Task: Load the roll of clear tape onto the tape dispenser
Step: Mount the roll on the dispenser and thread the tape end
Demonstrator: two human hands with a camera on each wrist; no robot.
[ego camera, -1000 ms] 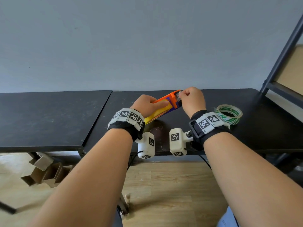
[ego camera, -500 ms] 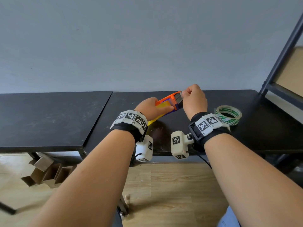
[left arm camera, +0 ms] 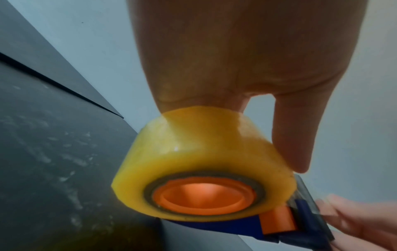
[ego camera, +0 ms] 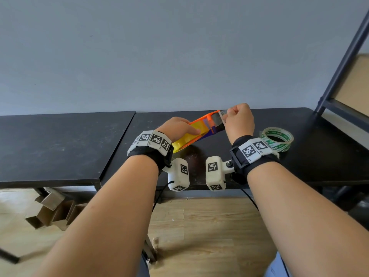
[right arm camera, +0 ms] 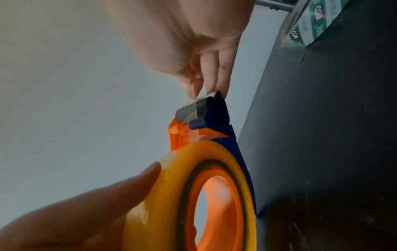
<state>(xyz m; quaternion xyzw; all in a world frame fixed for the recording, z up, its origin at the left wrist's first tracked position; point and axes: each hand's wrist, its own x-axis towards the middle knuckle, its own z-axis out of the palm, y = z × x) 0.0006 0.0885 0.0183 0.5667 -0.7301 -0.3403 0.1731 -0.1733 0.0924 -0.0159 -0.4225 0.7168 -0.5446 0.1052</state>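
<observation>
My left hand grips the yellowish clear tape roll, which sits on the orange hub of the orange and blue tape dispenser. The dispenser is held tilted above the black table, cutter end up and to the right. My right hand pinches the tape end at the serrated blade. In the right wrist view a strip of tape runs from the roll over the orange roller to the blade. The left index finger lies along the roll.
A second roll with green print lies flat on the table to the right of my right wrist. A dark metal shelf frame rises at the far right. Another black table adjoins on the left, with cardboard pieces on the floor below.
My right hand has shifted slightly right and up at the cutter end, and more of the grey blade shows. The left hand keeps its hold on the roll.
</observation>
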